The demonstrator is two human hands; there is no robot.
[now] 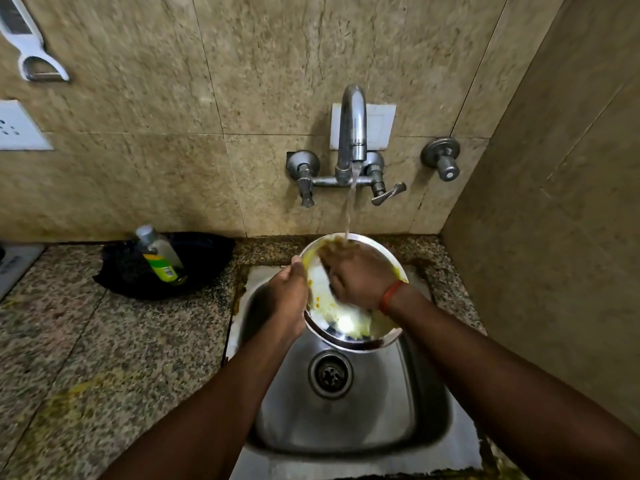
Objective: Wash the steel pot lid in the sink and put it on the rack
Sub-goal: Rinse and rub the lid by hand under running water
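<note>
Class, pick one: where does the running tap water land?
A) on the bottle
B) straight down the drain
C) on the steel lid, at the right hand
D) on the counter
C: the water stream falls onto the steel lid at its far edge by the right hand, while the left hand grips its rim.

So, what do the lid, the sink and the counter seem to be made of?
The lid: polished steel, it seems, mirror glare under yellow residue. The sink: brushed stainless steel, soft dull reflections. The counter: speckled granite-like stone, polished; could be an imitation.
</note>
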